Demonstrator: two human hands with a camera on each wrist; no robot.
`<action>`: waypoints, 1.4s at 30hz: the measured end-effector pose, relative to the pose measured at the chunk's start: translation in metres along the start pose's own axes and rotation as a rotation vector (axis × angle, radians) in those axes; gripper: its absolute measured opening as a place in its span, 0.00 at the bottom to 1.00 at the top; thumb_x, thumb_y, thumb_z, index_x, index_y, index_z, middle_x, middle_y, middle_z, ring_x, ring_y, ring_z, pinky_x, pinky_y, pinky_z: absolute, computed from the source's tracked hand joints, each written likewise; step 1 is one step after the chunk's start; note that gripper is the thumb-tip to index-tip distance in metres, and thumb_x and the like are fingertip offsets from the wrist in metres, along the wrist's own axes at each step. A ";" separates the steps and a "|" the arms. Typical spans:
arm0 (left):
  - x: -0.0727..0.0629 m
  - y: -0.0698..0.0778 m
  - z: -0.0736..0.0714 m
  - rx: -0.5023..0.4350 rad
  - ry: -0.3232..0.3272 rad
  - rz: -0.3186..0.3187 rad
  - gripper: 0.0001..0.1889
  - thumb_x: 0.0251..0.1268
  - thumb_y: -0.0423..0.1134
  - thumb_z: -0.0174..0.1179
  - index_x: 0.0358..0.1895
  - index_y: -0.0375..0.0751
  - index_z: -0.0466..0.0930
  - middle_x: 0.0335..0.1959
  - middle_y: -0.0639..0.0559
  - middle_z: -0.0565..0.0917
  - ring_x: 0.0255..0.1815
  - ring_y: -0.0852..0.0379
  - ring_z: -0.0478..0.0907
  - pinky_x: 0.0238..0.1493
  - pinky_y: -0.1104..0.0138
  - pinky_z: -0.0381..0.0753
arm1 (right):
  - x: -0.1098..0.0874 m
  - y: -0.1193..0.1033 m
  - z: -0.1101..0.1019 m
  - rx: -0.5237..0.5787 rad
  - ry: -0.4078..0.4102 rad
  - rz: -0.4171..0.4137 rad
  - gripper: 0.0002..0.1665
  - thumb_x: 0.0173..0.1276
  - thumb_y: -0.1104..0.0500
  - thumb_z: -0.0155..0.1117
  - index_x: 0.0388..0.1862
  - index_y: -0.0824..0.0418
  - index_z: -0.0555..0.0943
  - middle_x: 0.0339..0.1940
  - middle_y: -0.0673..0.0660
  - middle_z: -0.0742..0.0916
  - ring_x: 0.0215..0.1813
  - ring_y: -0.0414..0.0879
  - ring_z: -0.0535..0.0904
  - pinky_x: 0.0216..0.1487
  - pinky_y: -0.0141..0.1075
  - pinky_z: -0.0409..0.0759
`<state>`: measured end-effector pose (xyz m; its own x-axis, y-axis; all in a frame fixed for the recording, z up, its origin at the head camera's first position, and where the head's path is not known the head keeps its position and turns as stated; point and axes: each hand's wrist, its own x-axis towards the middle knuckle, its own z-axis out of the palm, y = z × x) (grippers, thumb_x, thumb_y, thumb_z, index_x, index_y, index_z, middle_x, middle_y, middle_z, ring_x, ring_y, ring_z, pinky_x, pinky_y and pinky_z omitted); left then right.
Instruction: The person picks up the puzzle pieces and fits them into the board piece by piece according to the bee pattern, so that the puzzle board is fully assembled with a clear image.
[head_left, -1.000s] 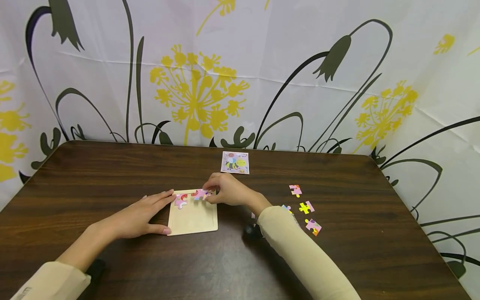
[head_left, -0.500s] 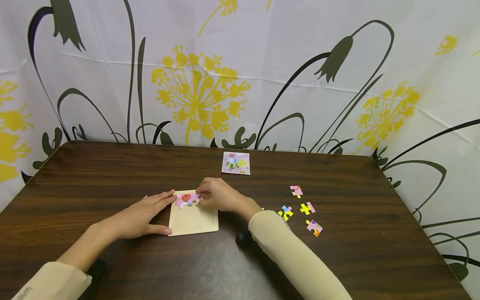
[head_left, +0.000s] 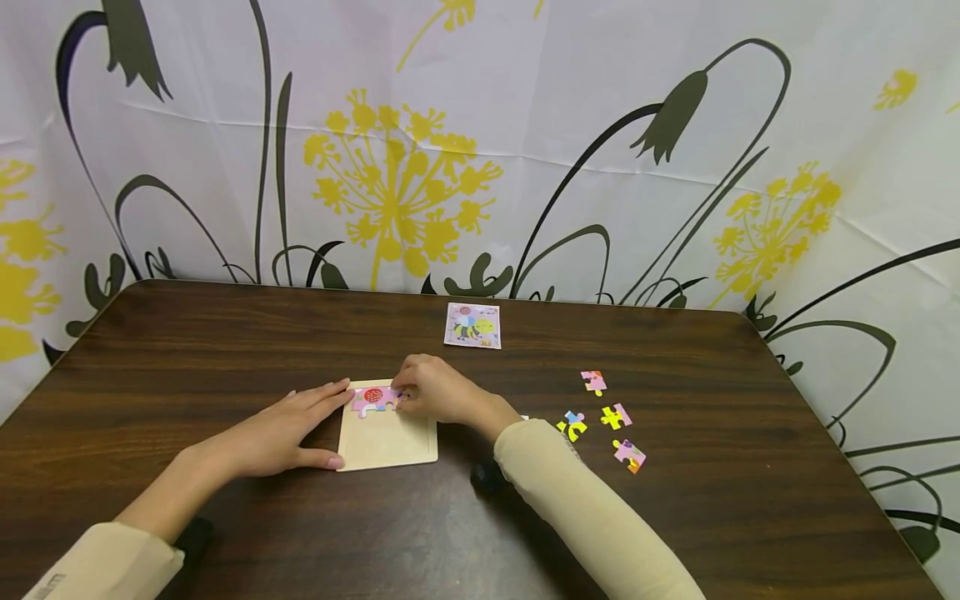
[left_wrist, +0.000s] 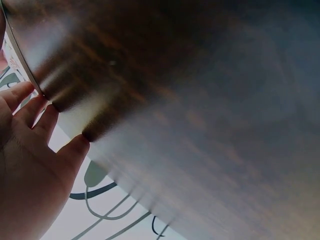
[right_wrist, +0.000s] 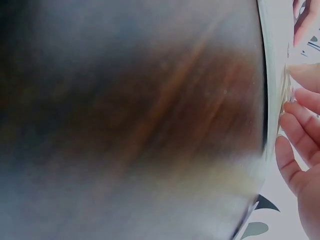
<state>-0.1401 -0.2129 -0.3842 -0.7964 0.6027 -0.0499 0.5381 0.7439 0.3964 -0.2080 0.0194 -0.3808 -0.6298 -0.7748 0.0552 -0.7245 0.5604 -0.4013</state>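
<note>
A pale wooden puzzle tray (head_left: 388, 450) lies on the dark table. In its upper left corner sits a pink puzzle piece (head_left: 360, 403) with part of a red dotted circle. My right hand (head_left: 446, 393) pinches a second pink puzzle piece (head_left: 391, 397) between thumb and fingers, right up against the first; its right end is hidden by the fingers. Along the tray's left edge rests my left hand (head_left: 273, 432), fingers extended and thumb near the lower corner. The left wrist view shows the left hand (left_wrist: 40, 145) with fingers spread at the tray's side.
Right of the right forearm lie several loose pieces, among them a yellow and blue piece (head_left: 573, 426), a yellow and pink piece (head_left: 616, 417), and pink pieces (head_left: 594, 382). Behind the tray is a bee picture card (head_left: 472, 326). A patterned curtain (head_left: 570, 150) hangs beyond the table.
My right hand has shifted slightly left and nearer, bringing its piece against the corner piece so the red circle looks whole. The left hand stays on the tray's edge.
</note>
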 end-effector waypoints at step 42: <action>0.001 0.000 0.000 0.000 -0.018 -0.022 0.47 0.51 0.64 0.57 0.66 0.31 0.59 0.67 0.34 0.58 0.65 0.34 0.56 0.56 0.35 0.55 | -0.002 0.002 -0.003 -0.008 -0.104 0.012 0.16 0.61 0.55 0.65 0.49 0.54 0.82 0.36 0.50 0.71 0.39 0.41 0.65 0.36 0.25 0.63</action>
<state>-0.1405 -0.2123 -0.3839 -0.8028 0.5914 -0.0752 0.5205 0.7568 0.3955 -0.2093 0.0226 -0.3794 -0.6065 -0.7938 -0.0448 -0.7194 0.5720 -0.3940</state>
